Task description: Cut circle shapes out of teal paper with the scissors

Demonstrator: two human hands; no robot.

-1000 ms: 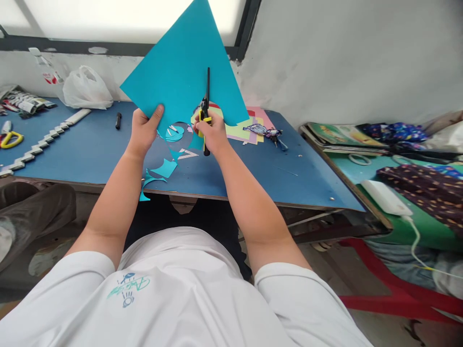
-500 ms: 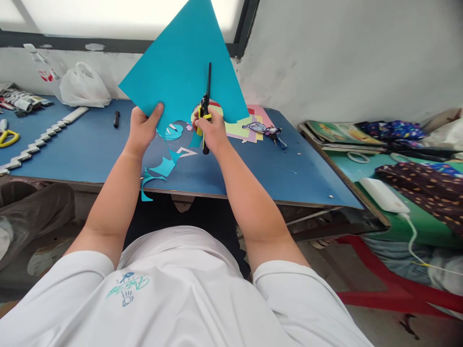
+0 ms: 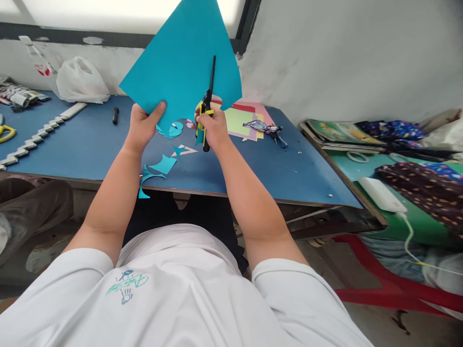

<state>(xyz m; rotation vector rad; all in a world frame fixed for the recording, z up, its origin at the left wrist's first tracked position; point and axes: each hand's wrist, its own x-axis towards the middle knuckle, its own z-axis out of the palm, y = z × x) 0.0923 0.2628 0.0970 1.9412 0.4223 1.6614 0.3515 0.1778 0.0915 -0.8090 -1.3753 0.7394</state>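
A large sheet of turquoise paper (image 3: 181,62) is held up above the desk, its lower edge cut in curves. My left hand (image 3: 146,123) pinches its lower left part, thumb in front and fingers hidden behind. My right hand (image 3: 214,127) is closed around the yellow and black handles of a pair of scissors (image 3: 210,91), whose dark blades point upward over the sheet's right part. Below the sheet lie turquoise circles (image 3: 176,129), a white set square (image 3: 186,151) and turquoise paper scraps (image 3: 164,165), one hanging over the front edge.
The blue desk (image 3: 253,168) carries a black marker (image 3: 115,115), a plastic bag (image 3: 81,82), a bottle (image 3: 38,58) and a folded paper strip (image 3: 38,137). Coloured sheets (image 3: 238,120) and keys (image 3: 277,135) lie right of centre. A green table (image 3: 350,166) adjoins at right.
The scissors have moved slightly up and right across the paper. The sheet has turned and bent, with its right corner now higher and curling. My left hand keeps its hold.
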